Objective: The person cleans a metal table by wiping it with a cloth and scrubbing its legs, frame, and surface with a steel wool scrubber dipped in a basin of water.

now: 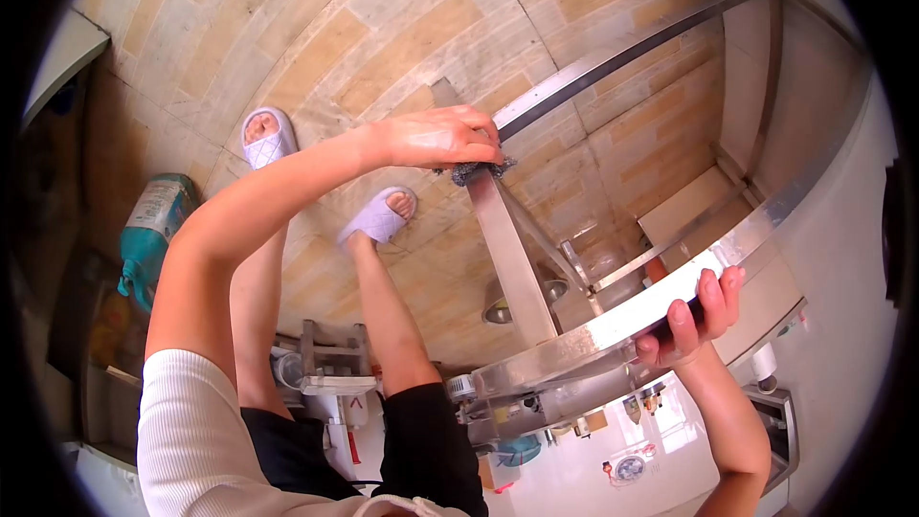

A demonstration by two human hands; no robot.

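Note:
A stainless steel frame [515, 258] of flat bars stretches across the middle and right of the head view. My left hand [442, 139] is closed over a dark, glittering steel wool scourer [471, 172], most of it hidden beneath my fingers. The scourer touches the frame where two bars meet. Lower right, my right hand [697, 318] grips the frame's wide, shiny edge, with its fingers curled round the bar.
Tan and grey tiles [402, 38] cover the floor. A teal bottle [153, 230] is at the left. My feet wear lilac slippers [378, 217]. A small stool [335, 364] is near my legs, and a metal bowl [498, 304] shows behind the frame.

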